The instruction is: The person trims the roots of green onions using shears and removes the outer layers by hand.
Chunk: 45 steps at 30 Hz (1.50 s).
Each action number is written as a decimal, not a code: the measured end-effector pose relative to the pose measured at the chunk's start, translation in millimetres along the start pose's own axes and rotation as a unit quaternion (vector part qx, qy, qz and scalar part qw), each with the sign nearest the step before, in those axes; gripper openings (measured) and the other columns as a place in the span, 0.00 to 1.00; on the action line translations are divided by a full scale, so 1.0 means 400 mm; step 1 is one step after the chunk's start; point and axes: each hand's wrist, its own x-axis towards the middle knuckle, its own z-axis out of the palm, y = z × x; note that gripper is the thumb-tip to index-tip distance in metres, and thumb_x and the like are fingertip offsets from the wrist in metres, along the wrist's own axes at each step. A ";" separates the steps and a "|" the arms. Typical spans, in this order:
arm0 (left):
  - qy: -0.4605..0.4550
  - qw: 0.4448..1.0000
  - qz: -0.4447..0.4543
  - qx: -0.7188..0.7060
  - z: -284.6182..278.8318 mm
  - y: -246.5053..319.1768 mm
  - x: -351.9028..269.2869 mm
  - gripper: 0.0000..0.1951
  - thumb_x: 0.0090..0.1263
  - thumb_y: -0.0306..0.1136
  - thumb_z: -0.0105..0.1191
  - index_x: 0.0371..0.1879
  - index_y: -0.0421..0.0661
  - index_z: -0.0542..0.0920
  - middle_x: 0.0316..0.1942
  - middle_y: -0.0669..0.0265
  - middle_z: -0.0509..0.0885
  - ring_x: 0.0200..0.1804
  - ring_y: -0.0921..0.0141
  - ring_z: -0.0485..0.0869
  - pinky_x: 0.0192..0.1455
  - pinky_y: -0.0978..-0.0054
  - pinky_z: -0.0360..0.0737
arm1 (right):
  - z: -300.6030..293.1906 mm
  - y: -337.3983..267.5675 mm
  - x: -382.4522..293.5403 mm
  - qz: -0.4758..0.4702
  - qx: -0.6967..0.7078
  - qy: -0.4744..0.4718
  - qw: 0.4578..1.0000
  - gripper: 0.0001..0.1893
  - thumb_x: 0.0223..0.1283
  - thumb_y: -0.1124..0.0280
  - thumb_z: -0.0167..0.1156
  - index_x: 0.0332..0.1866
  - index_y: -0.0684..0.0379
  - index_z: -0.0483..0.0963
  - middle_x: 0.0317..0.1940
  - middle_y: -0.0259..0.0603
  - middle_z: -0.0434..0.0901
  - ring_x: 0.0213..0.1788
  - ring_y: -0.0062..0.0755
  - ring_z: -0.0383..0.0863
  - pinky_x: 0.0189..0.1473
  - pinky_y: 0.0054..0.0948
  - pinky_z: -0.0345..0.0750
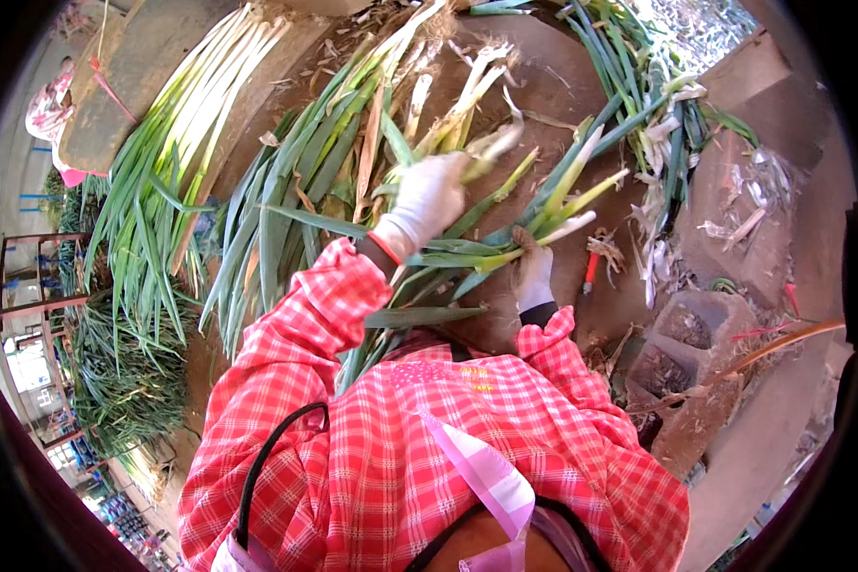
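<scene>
My left hand [429, 193], in a white glove with a red band at the wrist, is closed on a green onion stalk [499, 146]; both are blurred. My right hand [534, 270], also gloved, with a soiled fingertip, grips several green onions [554, 207], their pale ends pointing to the upper right. Beyond my left hand, untrimmed green onions with roots and dry leaves [322, 143] lie in a heap. At the upper left is a bunch of cleaner long green onions [186, 121]. A red-handled tool [590, 273] lies right of my right hand.
Stripped leaves [658, 143] are piled at the upper right. A dirty plastic tray [686, 329] with compartments stands at the right, near a curved brown strip [772, 354]. Large green onion stacks [129, 372] and a metal rack [43, 306] are at the left. Part of another person [50, 107] shows upper left.
</scene>
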 end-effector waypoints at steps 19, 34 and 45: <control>-0.078 0.977 0.121 0.160 -0.129 -0.187 -0.204 0.12 0.67 0.45 0.56 0.40 0.53 0.85 0.40 0.68 0.85 0.56 0.64 0.77 0.66 0.47 0.60 | 0.193 -0.963 0.425 -0.237 -0.270 -0.170 0.918 0.21 0.70 0.56 0.56 0.58 0.61 0.71 0.44 0.44 0.80 0.48 0.39 0.81 0.53 0.38 0.79; 0.047 0.964 -0.179 0.191 -0.124 -0.234 -0.300 0.27 0.56 0.42 0.67 0.56 0.50 0.77 0.53 0.59 0.80 0.54 0.53 0.79 0.53 0.55 0.77 | -0.340 -0.172 -0.008 -0.350 -0.700 0.098 0.615 0.47 0.42 0.66 0.77 0.72 0.60 0.61 0.57 0.60 0.75 0.62 0.58 0.73 0.67 0.49 0.68; 0.093 0.941 -0.115 0.304 -0.077 -0.135 -0.278 0.33 0.59 0.42 0.66 0.63 0.43 0.72 0.52 0.50 0.80 0.58 0.51 0.77 0.60 0.56 0.75 | -0.329 -0.263 -0.084 -0.182 -0.625 0.078 0.755 0.32 0.49 0.70 0.67 0.63 0.63 0.69 0.36 0.51 0.84 0.38 0.47 0.86 0.42 0.41 0.80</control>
